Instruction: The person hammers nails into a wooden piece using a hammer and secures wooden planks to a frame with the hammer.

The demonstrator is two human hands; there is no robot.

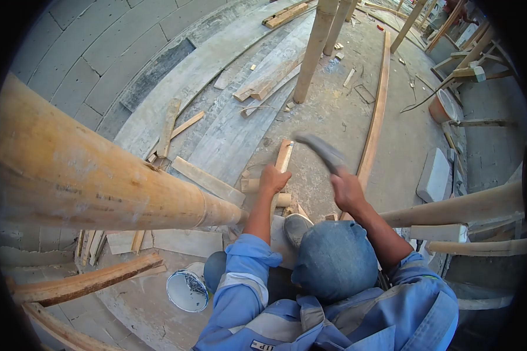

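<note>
My left hand (273,179) is closed around a short wooden strip (284,154), its upper end sticking out beyond my fingers. Something small and dark, perhaps a nail, shows near that end. In my right hand (348,192) is a hammer (323,148), gripped by its handle; its head is smeared by motion and held close to the strip's end, to the right. Below my left hand, a short bamboo piece (251,185) lies on the ground beside my shoe (297,228).
A thick bamboo pole (99,169) crosses the left side; another bamboo post (316,52) stands ahead. A long wooden batten (377,105) lies to the right on the floor. Loose boards (269,85) lie ahead. A paint-stained bucket (187,289) stands at lower left, another bucket (444,106) at right.
</note>
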